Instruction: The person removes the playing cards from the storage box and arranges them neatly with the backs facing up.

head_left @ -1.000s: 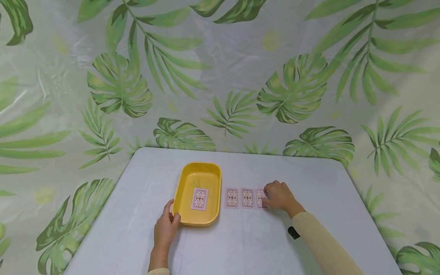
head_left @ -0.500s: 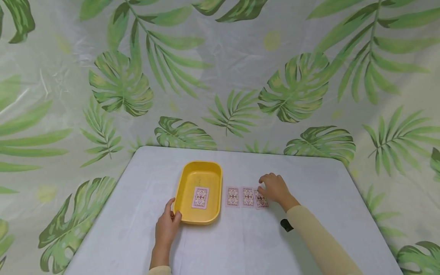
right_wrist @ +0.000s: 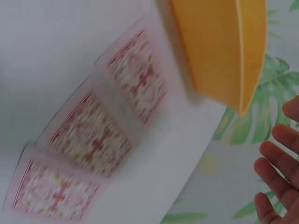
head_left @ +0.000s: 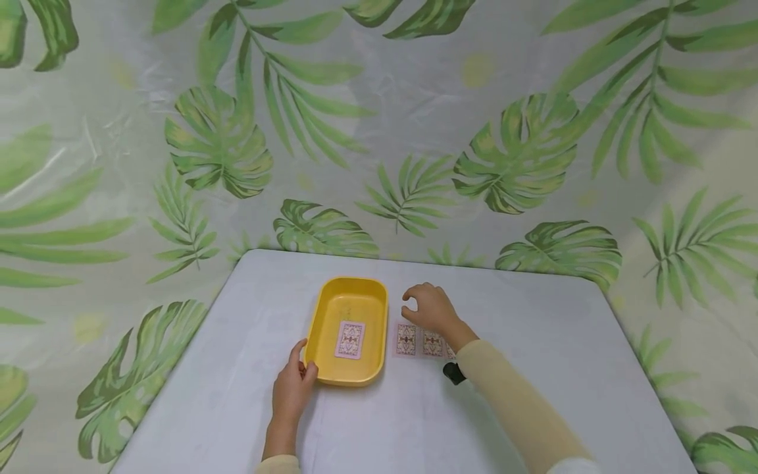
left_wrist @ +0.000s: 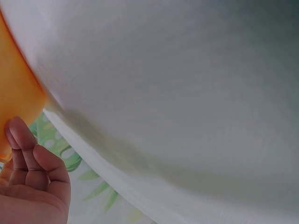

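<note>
In the head view a yellow tray (head_left: pixel 379 368) stands on the white table, with one patterned playing card (head_left: pixel 350 340) lying face down in it. My left hand (head_left: pixel 291 388) holds the tray's near left corner between forefinger and thumb. Right of the tray, three more face-down cards lie in a row: a left card (head_left: pixel 406 340), a middle card (head_left: pixel 433 343) and a right card (right_wrist: pixel 56 191), tilted and touching the middle one. Above the row hovers my right hand (head_left: pixel 435 309), fingers loosely bent, nothing in them. The right wrist view shows its fingers (right_wrist: pixel 280 163) spread apart.
The white table (head_left: pixel 367 428) ends at a leaf-patterned cloth (head_left: pixel 414 131) behind it. A small black device (head_left: pixel 453 373) sits under the right wrist.
My right hand has left the right card and moved left toward the tray. That card now lies tilted against the middle one. The left hand stays at the tray's corner.
</note>
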The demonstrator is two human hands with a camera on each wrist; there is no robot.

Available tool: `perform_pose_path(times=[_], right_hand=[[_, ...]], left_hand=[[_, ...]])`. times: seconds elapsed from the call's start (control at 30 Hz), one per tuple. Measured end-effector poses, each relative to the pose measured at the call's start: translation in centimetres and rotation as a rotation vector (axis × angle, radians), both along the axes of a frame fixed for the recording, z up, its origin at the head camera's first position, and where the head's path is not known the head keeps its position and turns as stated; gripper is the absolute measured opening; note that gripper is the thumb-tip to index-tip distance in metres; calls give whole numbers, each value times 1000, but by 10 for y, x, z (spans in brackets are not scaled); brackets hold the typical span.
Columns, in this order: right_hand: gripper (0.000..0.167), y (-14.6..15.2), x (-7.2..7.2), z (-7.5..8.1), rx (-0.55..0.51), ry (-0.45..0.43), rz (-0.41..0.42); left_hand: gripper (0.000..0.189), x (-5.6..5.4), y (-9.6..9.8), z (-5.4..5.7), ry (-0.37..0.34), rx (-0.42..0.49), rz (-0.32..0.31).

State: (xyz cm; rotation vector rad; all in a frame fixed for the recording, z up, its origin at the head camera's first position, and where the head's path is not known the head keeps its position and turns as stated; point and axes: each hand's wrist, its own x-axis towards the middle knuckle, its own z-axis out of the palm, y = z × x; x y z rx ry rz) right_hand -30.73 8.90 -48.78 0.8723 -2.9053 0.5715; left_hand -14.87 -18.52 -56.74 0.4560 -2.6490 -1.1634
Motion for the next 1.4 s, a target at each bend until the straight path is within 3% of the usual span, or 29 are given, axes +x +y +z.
perform_pose_path(times=[0.3,0.8,1.13,1.4], right_hand=[[27,-50,5,-2,4,-61,40],[40,-93,17,-20,-6,-356,63],[45,-107,20,-36,48,-387,72],[66,-117,22,-47,166,-349,97]], left_hand=[[52,-1,0,-1,-1,6,8],[52,-1,-2,-3,13,4,12],[52,-1,-4,-5,46,-1,5],[50,-2,-6,-6,79,-16,0]])
